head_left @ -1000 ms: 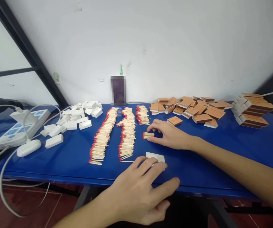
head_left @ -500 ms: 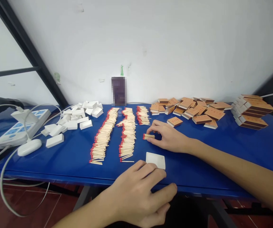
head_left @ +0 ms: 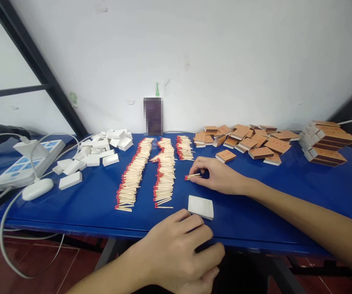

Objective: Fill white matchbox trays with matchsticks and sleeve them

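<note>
My right hand (head_left: 214, 174) pinches a small bunch of red-tipped matches (head_left: 193, 177) between thumb and fingers, low over the blue table. Just in front of it lies a white matchbox tray (head_left: 201, 206), flat on the table. My left hand (head_left: 182, 251) is at the table's front edge, nearest that tray. Its fingers are loosely bent and a little apart, and no object shows in them; the thumb is hidden. To the left of my right hand run rows of loose matches: a long row (head_left: 135, 173), a middle row (head_left: 164, 175) and a short row (head_left: 184, 148).
White matchbox trays (head_left: 93, 153) are heaped at the left. Orange matchbox sleeves (head_left: 249, 141) are piled at the back right, beside a stack of matchboxes (head_left: 326, 143). A power strip (head_left: 27, 165) with white cables lies far left. A blurred dark block (head_left: 153, 116) stands against the wall.
My left hand has drawn back slightly, and more of the white tray now shows. The matches in my right hand look fewer and more tilted; that hand has barely moved.
</note>
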`<state>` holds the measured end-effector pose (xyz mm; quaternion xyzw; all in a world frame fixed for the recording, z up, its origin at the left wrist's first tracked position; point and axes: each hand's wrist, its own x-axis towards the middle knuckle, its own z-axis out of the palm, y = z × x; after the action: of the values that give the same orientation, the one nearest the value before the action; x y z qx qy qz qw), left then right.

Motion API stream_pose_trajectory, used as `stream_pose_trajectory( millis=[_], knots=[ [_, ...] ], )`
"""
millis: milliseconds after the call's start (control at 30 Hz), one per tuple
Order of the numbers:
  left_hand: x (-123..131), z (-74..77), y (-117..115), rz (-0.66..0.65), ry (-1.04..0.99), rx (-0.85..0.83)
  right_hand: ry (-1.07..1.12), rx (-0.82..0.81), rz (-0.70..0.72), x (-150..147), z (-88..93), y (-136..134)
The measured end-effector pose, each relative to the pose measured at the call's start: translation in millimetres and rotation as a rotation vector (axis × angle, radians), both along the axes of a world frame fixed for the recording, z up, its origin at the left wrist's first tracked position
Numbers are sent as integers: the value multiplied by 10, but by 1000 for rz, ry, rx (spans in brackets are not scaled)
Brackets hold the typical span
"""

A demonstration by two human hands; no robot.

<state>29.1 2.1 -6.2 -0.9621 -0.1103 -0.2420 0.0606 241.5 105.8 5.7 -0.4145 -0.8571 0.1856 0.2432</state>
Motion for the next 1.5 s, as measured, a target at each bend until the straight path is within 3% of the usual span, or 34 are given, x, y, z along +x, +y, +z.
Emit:
stream_pose_trajectory(
  millis=[300,667,1500],
  knots=[
    [-3,10,6,-4,-20,-39,-20,-82,10,8,31,3],
    [-7,6,4,-1,-9,-36,-101,57,63,-12,45,-76],
    [-15,6,2,102,91,-114,-104,52,22,4,33,-5]
  ],
)
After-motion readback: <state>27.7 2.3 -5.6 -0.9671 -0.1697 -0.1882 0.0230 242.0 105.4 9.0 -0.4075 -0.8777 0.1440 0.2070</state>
